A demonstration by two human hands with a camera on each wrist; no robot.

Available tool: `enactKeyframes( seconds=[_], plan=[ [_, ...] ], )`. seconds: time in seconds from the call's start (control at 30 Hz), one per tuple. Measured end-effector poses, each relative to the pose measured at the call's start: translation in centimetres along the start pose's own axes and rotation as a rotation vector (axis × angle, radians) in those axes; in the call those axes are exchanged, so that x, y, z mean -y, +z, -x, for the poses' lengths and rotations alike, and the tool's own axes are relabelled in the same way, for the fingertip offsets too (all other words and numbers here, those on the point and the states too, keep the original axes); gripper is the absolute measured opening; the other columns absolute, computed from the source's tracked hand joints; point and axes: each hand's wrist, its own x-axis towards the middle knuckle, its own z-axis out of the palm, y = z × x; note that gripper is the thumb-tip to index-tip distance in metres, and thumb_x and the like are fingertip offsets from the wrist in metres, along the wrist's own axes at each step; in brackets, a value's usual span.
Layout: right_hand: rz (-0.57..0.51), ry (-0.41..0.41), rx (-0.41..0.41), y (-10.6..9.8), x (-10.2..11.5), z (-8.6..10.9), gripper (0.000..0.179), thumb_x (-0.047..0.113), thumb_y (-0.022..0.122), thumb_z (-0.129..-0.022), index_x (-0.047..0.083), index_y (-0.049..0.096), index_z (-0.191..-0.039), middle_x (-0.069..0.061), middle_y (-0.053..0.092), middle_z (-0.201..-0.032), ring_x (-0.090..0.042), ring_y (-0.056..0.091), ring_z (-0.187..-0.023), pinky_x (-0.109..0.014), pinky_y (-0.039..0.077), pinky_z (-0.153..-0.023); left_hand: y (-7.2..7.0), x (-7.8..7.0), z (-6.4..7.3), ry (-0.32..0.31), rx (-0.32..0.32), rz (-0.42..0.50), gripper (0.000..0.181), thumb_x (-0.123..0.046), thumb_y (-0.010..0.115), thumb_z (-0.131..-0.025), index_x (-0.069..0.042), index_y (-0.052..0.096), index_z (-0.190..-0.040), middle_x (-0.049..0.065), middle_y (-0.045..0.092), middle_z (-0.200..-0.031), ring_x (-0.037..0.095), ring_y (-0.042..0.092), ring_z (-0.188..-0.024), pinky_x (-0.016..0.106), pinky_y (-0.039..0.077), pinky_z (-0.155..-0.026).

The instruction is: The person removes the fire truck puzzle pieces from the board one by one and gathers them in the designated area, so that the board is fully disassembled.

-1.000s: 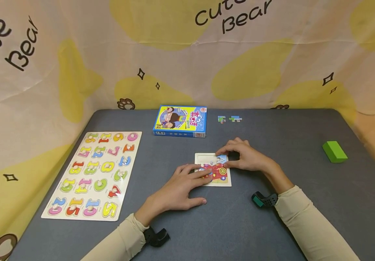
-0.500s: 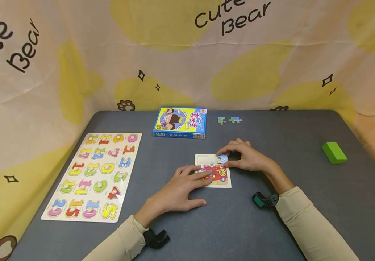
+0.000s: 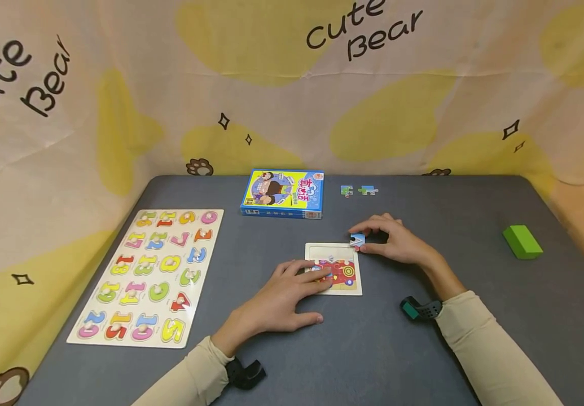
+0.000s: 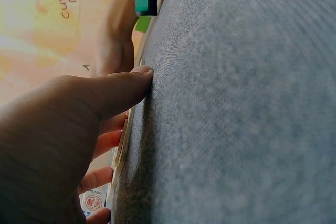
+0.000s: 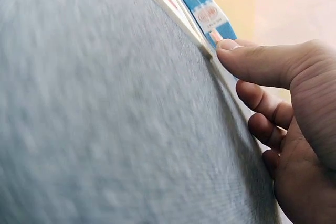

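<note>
Pinching a piece [image 3: 357, 241] by the far right corner of the tray [image 3: 320, 251] is the right hand [image 3: 395, 243]; the left hand [image 3: 285, 298] rests extended fingers on the tray.

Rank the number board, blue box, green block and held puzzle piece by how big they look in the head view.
1. Number board
2. Blue box
3. Green block
4. Puzzle piece, slightly covered by the right hand

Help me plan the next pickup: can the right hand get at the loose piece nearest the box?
Probably yes: only tabletop shows between the right hand and that loose piece. But it pinches a blue puzzle piece, which it would likely need to set down first.
</note>
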Motion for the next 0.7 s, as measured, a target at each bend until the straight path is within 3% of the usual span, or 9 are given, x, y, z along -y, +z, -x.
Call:
enactKeyframes(
  seconds=[0.37,0.7],
  plan=[
    [0.008,0.077,-0.047,-2.2,-2.2,0.2,0.036,0.017,0.077,-0.091,0.019,0.071,-0.127,-0.005,0.061,-0.102,-0.021,0.042,-0.097,-0.039,0.030,-0.084,0.0,-0.1,0.1,-0.014,0.010,0.003,0.067,-0.050,0.067,-0.094,-0.026,0.047,-0.154,-0.010,0.040,-0.163,0.022,0.028,-0.153,0.053,0.022,-0.121],
    [0.028,0.134,-0.075,-4.3,-3.5,0.1,0.036,0.013,0.073,-0.094,0.014,0.069,-0.130,-0.010,0.060,-0.107,-0.025,0.042,-0.100,-0.041,0.027,-0.085,-0.2,-0.4,0.1,0.012,-0.023,0.000,0.066,-0.047,0.070,-0.093,-0.023,0.051,-0.152,-0.007,0.043,-0.161,0.025,0.031,-0.152,0.055,0.024,-0.119]
  ],
)
